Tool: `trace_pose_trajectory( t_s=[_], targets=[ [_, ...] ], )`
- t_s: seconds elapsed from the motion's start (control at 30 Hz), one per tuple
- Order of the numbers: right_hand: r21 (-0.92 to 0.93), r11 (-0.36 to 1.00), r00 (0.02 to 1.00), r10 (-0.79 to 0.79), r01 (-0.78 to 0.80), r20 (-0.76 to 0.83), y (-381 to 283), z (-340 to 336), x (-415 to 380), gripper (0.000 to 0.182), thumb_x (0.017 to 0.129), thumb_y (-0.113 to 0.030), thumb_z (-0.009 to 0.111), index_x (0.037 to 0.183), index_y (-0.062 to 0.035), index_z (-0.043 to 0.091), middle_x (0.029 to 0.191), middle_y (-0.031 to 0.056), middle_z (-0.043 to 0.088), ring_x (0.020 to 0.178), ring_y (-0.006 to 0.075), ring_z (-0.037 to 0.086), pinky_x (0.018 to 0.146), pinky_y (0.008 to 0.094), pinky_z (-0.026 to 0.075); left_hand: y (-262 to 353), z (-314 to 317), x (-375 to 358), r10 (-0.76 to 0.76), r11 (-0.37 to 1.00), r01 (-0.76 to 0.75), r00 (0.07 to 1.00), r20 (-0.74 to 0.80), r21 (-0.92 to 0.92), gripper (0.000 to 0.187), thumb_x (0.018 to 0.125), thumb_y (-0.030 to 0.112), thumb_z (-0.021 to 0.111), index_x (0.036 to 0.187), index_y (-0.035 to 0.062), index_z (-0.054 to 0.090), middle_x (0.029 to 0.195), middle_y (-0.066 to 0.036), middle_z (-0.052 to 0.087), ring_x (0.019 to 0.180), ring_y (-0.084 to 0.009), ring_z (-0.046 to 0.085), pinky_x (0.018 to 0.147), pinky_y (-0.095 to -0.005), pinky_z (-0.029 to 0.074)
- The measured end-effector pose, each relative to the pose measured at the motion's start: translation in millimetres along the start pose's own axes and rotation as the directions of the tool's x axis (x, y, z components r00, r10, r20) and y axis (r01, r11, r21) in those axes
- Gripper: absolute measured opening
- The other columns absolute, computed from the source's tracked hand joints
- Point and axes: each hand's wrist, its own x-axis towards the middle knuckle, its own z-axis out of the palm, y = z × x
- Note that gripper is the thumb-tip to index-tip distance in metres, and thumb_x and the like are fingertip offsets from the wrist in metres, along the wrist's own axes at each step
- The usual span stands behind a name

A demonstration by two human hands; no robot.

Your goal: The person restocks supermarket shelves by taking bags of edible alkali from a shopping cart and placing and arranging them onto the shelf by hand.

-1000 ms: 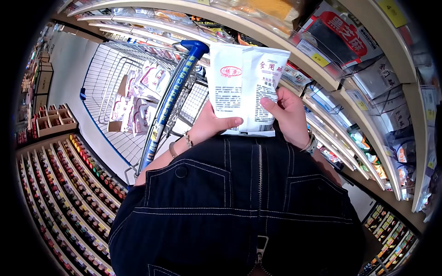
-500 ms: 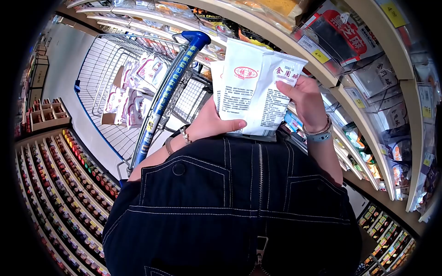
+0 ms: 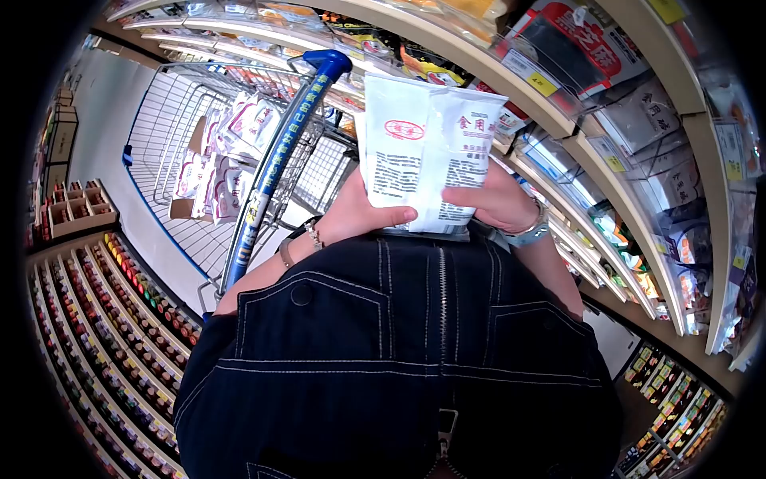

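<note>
White packets with red and dark print [image 3: 431,152] are held upright in front of my chest, one behind another at the left edge. My left hand [image 3: 363,209] grips their lower left side, thumb across the front and fingers hidden behind. On the lower right side my right hand [image 3: 496,199] holds them too, its thumb on the front and the other fingers out of sight behind. Similar packets [image 3: 227,172] lie in an open cardboard box inside the shopping cart [image 3: 159,184], to the left of my hands.
The cart's blue handle [image 3: 287,148] slants close beside my left arm. Shelves of bagged goods [image 3: 638,120] curve along the right and top. Lower left are racks of small jars [image 3: 112,319], with a divided box [image 3: 80,209] above them.
My right hand has slid down from the packets' upper right edge to their lower right side. The packets and my left hand have shifted slightly left in view.
</note>
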Motion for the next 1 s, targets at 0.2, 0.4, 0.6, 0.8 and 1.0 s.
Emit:
trace_pose_trajectory(
  t_s=[0.2,0.4,0.6,0.8,1.0],
  targets=[
    [0.124,0.992,0.994,-0.001,0.015,-0.106,4,-4,-2,0.048,0.077,0.002,0.056,0.121,0.0014,0.036,0.119,0.0145,0.046,0.107,0.0229,0.048,0.089,0.0356,0.041,-21,-1,-1,-0.142,0.836,0.085,0.988,-0.064,-0.542,0.046,0.080,0.007,0.054,0.120,-0.0015,0.033,0.111,-0.011,0.051,0.100,-0.0178,0.051,0.085,-0.0296,0.041],
    [0.270,0.934,0.943,-0.151,0.234,-0.295,-17,-1,-41,0.043,0.081,-0.003,0.051,0.121,0.0005,0.036,0.119,0.0139,0.046,0.108,0.0240,0.047,0.090,0.0367,0.040,-22,-5,3,-0.191,0.934,0.135,0.972,-0.140,-0.332,0.042,0.078,0.007,0.058,0.115,-0.0011,0.039,0.106,-0.010,0.054,0.094,-0.0160,0.053,0.080,-0.0273,0.043],
    [-0.098,0.672,0.376,-0.522,0.734,-0.765,-33,13,-111,0.039,0.084,-0.008,0.044,0.121,-0.0001,0.035,0.114,0.0125,0.049,0.104,0.0228,0.049,0.091,0.0382,0.039,-22,-10,2,-0.184,0.965,0.150,0.972,-0.149,-0.215,0.041,0.075,0.005,0.062,0.111,-0.0012,0.043,0.100,-0.009,0.057,0.088,-0.0145,0.055,0.076,-0.0258,0.045],
    [-0.476,0.338,-0.088,-0.735,0.812,-0.672,-58,-4,-120,0.041,0.084,-0.007,0.043,0.122,0.0035,0.031,0.116,0.0150,0.047,0.105,0.0244,0.048,0.093,0.0399,0.038,-22,-14,-3,-0.175,0.963,0.136,0.972,-0.157,-0.231,0.042,0.075,0.005,0.063,0.112,-0.0015,0.043,0.100,-0.008,0.057,0.089,-0.0144,0.055,0.077,-0.0259,0.044],
    [-0.872,0.303,-0.600,-0.800,-0.385,-0.013,-70,-68,-85,0.022,0.075,-0.008,0.052,0.094,0.0044,0.050,0.084,0.0214,0.058,0.075,0.0318,0.059,0.067,0.0381,0.047,-16,-21,-15,-0.175,0.961,0.124,0.965,-0.196,-0.249,0.046,0.074,0.004,0.063,0.113,-0.0018,0.041,0.102,-0.009,0.056,0.091,-0.0151,0.054,0.079,-0.0268,0.043]
  ],
)
